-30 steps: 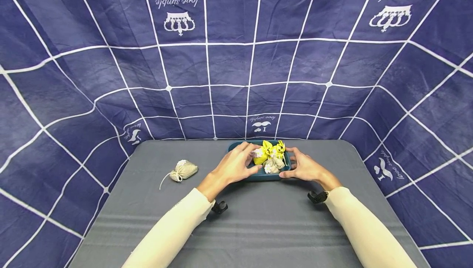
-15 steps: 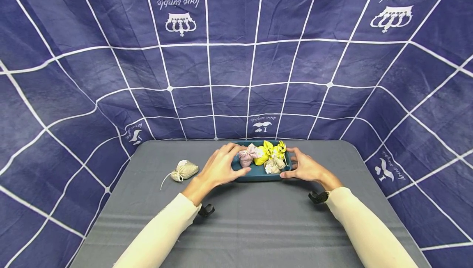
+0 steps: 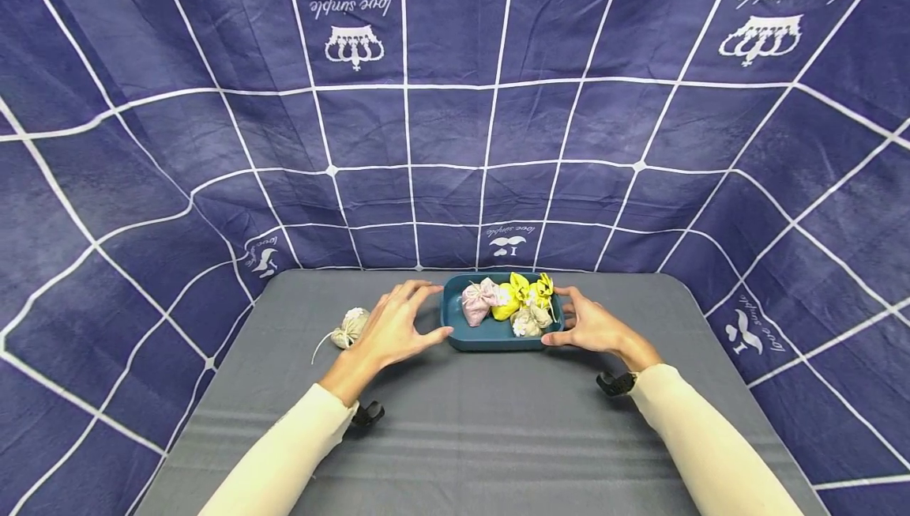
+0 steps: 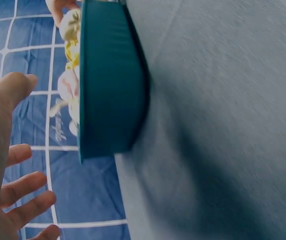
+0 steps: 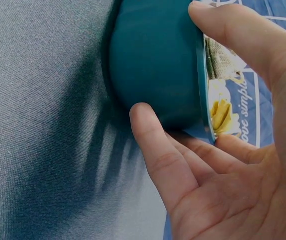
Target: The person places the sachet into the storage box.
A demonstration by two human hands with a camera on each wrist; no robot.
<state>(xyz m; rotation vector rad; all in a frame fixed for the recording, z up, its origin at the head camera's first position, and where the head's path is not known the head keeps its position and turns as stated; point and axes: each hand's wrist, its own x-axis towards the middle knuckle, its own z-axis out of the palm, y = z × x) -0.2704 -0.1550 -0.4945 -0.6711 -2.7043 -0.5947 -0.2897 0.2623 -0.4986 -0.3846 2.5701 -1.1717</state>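
The right hand (image 3: 590, 326) grips the teal tray (image 3: 490, 336) while the spread, empty left hand (image 3: 394, 326) hovers between it and the beige sachet (image 3: 353, 320) further left.

Bright even light, fisheye edges, wrist blur

Smooth matt plastic tray (image 3: 490, 336), cloth sachets (image 3: 478, 299)
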